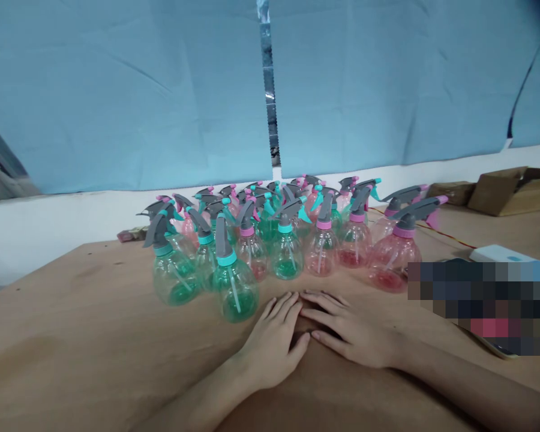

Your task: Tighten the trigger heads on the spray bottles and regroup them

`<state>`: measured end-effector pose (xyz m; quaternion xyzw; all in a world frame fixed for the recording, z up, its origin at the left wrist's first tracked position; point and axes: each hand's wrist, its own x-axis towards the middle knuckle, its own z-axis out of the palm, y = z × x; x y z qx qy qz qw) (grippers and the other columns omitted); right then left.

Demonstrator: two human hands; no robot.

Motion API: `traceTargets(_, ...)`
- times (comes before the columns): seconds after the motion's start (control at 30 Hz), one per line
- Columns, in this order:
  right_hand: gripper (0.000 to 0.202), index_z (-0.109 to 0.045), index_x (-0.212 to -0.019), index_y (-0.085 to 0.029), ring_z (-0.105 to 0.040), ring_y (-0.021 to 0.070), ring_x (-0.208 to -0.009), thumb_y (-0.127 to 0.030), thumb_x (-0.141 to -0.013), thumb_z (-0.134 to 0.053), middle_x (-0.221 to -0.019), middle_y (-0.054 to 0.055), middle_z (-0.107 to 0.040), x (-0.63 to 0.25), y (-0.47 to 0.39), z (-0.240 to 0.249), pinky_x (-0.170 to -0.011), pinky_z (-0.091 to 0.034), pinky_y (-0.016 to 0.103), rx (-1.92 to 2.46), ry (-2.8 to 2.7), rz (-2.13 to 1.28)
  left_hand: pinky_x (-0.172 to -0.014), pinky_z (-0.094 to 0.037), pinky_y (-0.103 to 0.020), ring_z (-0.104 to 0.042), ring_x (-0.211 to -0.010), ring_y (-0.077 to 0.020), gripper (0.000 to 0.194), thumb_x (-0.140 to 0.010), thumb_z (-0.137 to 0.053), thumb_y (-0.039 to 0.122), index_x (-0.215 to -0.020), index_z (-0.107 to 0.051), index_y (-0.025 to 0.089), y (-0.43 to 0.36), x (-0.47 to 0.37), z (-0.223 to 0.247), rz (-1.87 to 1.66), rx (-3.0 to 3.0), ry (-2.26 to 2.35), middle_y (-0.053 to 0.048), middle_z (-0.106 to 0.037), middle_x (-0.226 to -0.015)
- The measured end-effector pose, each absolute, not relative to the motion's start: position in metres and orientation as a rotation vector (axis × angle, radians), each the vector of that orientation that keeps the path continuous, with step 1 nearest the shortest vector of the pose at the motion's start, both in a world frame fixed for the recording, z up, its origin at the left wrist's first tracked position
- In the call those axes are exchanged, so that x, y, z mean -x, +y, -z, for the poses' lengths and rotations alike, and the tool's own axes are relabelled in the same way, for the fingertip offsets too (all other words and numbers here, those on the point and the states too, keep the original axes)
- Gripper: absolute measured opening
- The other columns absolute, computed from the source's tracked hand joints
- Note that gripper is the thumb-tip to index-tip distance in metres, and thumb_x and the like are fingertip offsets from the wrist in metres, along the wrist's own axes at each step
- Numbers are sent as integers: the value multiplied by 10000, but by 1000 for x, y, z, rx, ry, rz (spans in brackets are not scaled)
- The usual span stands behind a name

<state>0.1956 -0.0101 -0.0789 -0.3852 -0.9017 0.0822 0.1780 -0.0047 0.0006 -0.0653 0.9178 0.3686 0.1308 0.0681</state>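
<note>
Palm down on the wooden table (117, 354) lies my left hand (274, 342), its fingers stretched out and holding nothing. My right hand (355, 330) rests flat beside it, fingers apart, and the fingertips of both hands meet or nearly meet. Just beyond them stands a cluster of several round, clear spray bottles with grey trigger heads. A green spray bottle (236, 291) with a turquoise collar is nearest my left hand. Behind the fingertips are another green spray bottle (287, 255) and a pink spray bottle (321, 252). A larger pink spray bottle (393, 258) stands beyond my right hand.
An open cardboard box (513, 192) sits at the back right, with a brown package (450, 193) beside it. A white box (501, 254) and a pixelated flat device (490, 312) lie on the right. Blue sheeting (162, 90) covers the wall behind.
</note>
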Motion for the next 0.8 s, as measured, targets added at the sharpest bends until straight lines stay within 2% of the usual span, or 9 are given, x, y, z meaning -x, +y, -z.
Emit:
traceTargets(0.17, 385, -435, -1289, -243, -396, 232, -1220, -344, -919, -391, -1320, 94, -436, -196, -9, 78, -1024, -316, 458, 1072, -2539, -222, -1055, -301, -488, -344, -1289, -260, 483, -852, -427, 303, -1289, -405, 98, 1, 6, 66, -372, -2772, 1125, -153, -397, -1382)
traceTargets(0.3, 363, -469, -1254, -245, -462, 238, -1144, -317, -901, -425, -1234, 94, -497, -198, -9, 74, -970, -374, 448, 1060, -2519, -177, -1039, -289, -543, -332, -1289, -291, 442, -846, -443, 317, -1258, -449, 159, 1, 6, 66, -428, -2773, 1175, -123, -426, -1367)
traceTargets(0.5, 229, -624, -944, -198, -585, 226, -896, -197, -896, -400, -957, 76, -628, -202, -5, 67, -793, -466, 394, 1206, -2459, -16, -1027, -296, -550, -329, -1290, -296, 424, -849, -437, 328, -1243, -468, 174, 1, 7, 65, -407, -2772, 1183, -123, -415, -1374)
traceTargets(0.67, 193, -597, -855, -200, -574, 217, -797, -157, -876, -410, -836, 53, -633, -208, -1, 64, -740, -436, 377, 1257, -2249, 140, -1018, -317, -539, -363, -1266, -299, 399, -848, -439, 302, -1219, -486, 163, 1, 8, 64, -408, -2790, 1177, -129, -434, -1356)
traceTargets(0.8, 55, -524, -880, -196, -528, 253, -871, -183, -836, -494, -875, 78, -557, -221, 3, 56, -793, -401, 437, 1170, -1850, 511, -1015, -338, -510, -393, -1244, -287, 373, -843, -447, 282, -1193, -499, 166, 0, 8, 62, -406, -2798, 1172, -124, -458, -1332)
